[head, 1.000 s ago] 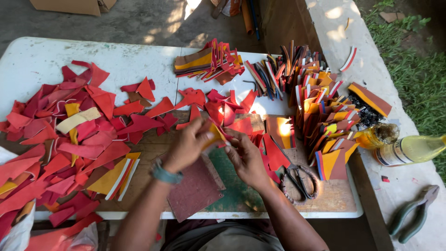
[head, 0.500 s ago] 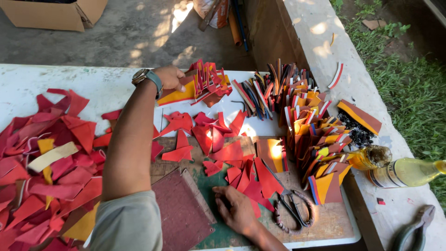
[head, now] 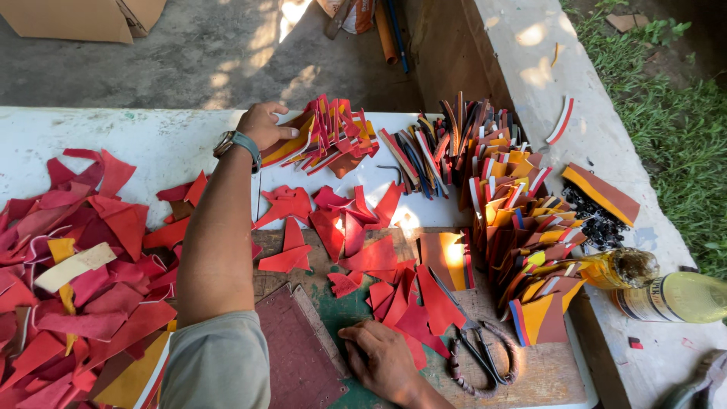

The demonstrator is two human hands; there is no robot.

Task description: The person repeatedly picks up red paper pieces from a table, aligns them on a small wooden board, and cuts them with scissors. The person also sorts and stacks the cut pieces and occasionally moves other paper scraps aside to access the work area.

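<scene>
Head view over a white table [head: 151, 140]: the left hand [head: 263, 125] reaches to the far side and rests, fingers curled, on a fanned stack of red, orange and yellow leather-like strips [head: 322, 140]; whether it pinches a piece or only presses on it cannot be told. Nearer the body than that stack, the right hand [head: 382, 360] lies flat and spread, palm down, on a green cutting mat [head: 344, 314], holding nothing, fingertips touching loose red triangular offcuts [head: 394, 295]. Such pieces look thin, light and flexible, likely to bend rather than break and to slide over one another, so a pinch at a free edge or corner seems the surest hold. Right of the stack, upright bundles of multicoloured strips [head: 515, 227] stand packed together. Farther right, a clear glass bottle of yellowish liquid [head: 659, 291] lies on its side on the concrete ledge [head: 545, 68]. Black-handled scissors [head: 481, 352] sit just beside the right hand. A brown cardboard box [head: 83, 17], contents hidden, stands on the ground beyond the table.
</scene>
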